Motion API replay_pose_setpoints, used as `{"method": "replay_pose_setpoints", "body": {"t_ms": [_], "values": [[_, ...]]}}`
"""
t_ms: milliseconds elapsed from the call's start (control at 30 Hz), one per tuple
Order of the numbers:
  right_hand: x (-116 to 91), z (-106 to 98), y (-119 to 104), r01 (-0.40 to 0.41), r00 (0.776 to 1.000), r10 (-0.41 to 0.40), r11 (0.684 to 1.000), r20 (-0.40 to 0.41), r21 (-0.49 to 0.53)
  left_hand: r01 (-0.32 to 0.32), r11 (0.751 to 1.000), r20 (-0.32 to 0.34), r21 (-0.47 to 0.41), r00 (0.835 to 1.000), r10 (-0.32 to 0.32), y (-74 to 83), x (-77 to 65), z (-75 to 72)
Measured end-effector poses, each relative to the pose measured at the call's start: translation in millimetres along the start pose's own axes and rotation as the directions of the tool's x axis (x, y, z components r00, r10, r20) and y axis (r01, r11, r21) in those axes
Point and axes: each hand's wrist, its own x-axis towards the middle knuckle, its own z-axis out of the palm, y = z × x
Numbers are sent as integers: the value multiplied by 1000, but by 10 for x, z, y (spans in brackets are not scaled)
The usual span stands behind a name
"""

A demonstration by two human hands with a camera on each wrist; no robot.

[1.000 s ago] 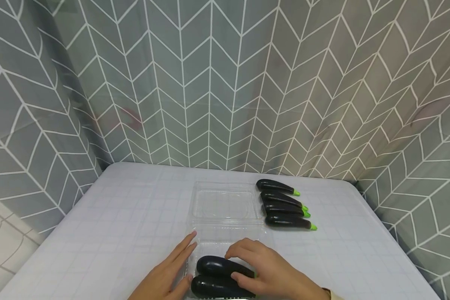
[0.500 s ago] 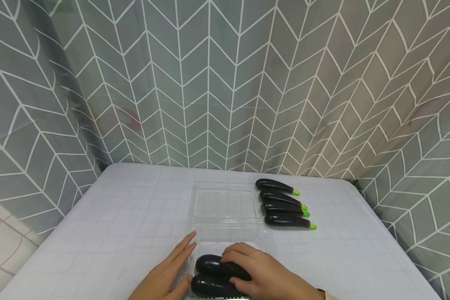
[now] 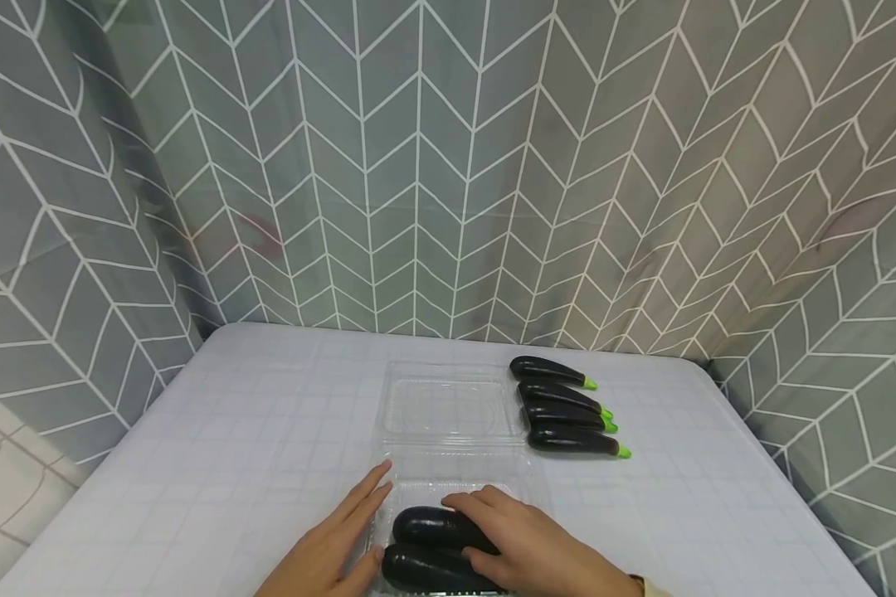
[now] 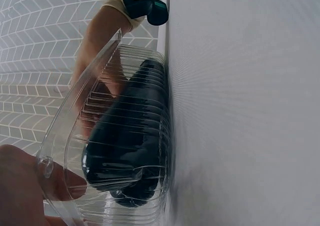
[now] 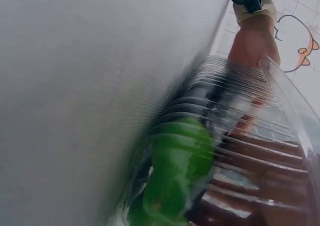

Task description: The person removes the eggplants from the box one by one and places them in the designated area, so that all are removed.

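Observation:
Two dark eggplants lie side by side in the near half of a clear plastic clamshell box (image 3: 463,466). My right hand (image 3: 526,543) grips the rear eggplant (image 3: 427,527), thumb in front and fingers over its back. The front eggplant (image 3: 426,570) lies just below that thumb. In the right wrist view a green stem cap (image 5: 181,153) shows through the ribbed wall, hidden under my hand in the head view. My left hand (image 3: 332,543) rests along the box's left side with straight, spread fingers. Its thumb (image 4: 67,184) reaches over the rim near the eggplants' round ends.
The box's lid (image 3: 448,405) lies folded back toward the far edge of the white-covered table (image 3: 231,464). Right of it, several more eggplants (image 3: 573,439) lie in a stack of rows, green stems to the right. A grey patterned curtain (image 3: 433,166) hangs behind the table.
My right hand has slid slightly left along the rear eggplant and now covers its stem end. The left hand stays in place, and the eggplants have barely moved.

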Motion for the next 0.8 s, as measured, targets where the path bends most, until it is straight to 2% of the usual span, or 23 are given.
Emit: {"method": "replay_pose_setpoints", "body": {"t_ms": [100, 233, 433, 567, 800], "values": [[9, 21, 5, 12, 1000, -12, 1000, -21, -10, -9, 1000, -4, -4, 1000, 9, -7, 2, 2], [6, 53, 19, 78, 994, -81, 996, -80, -37, -3, 1000, 6, -22, 1000, 3, -14, -1, 4], [11, 67, 38, 137, 980, -140, 990, -143, -34, 36, 999, 24, -34, 999, -35, -9, -7, 0], [16, 58, 51, 142, 975, -142, 990, -169, -16, 52, 998, 25, -37, 998, -51, -5, -8, 3], [19, 44, 57, 119, 971, -110, 992, -214, 30, 19, 1000, 6, -22, 1000, -19, -8, -7, 9]]}}
